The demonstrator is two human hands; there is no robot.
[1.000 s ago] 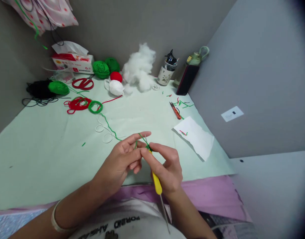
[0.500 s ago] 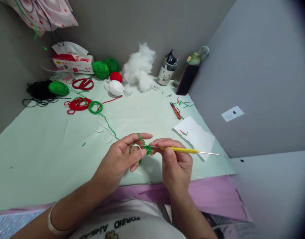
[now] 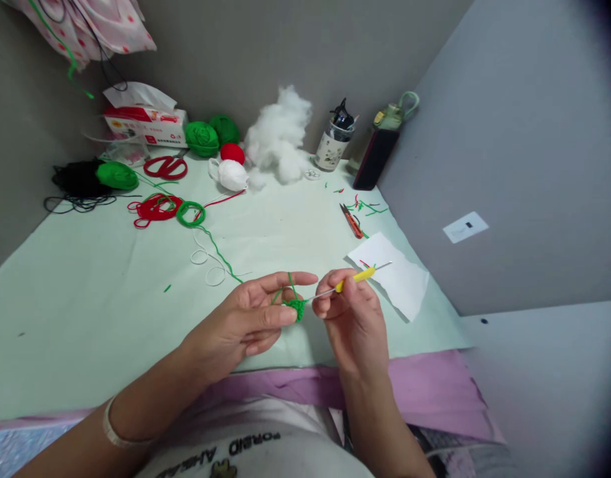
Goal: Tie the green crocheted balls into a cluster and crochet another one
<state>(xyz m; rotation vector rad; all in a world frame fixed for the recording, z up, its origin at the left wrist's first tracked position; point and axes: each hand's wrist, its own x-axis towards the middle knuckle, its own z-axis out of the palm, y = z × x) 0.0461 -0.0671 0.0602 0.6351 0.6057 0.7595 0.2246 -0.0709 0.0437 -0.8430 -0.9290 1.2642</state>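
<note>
Between thumb and fingers, my left hand (image 3: 260, 315) pinches a small green crochet piece (image 3: 296, 308). Green yarn (image 3: 292, 285) runs from the piece up over its raised index finger. My right hand (image 3: 354, 318) is closed around the yellow handle of a crochet hook (image 3: 358, 279). The hook's near metal end points left and meets the right edge of the piece; its far end tilts up to the right. A green strand (image 3: 216, 250) trails from my left hand to a coil of green yarn (image 3: 190, 214) on the table.
Red-handled scissors (image 3: 166, 167), yarn balls (image 3: 202, 139), white stuffing (image 3: 280, 136) and a pen jar (image 3: 334, 146) stand along the back. Thread snips (image 3: 352, 221), yarn scraps and torn white paper (image 3: 392, 275) lie at right. A grey partition (image 3: 509, 153) rises at right.
The hook has swung from nearly level to tilted, its right end rising and shifting left. My right hand has turned with it. The green piece shows more, and my left index finger reaches further right.
</note>
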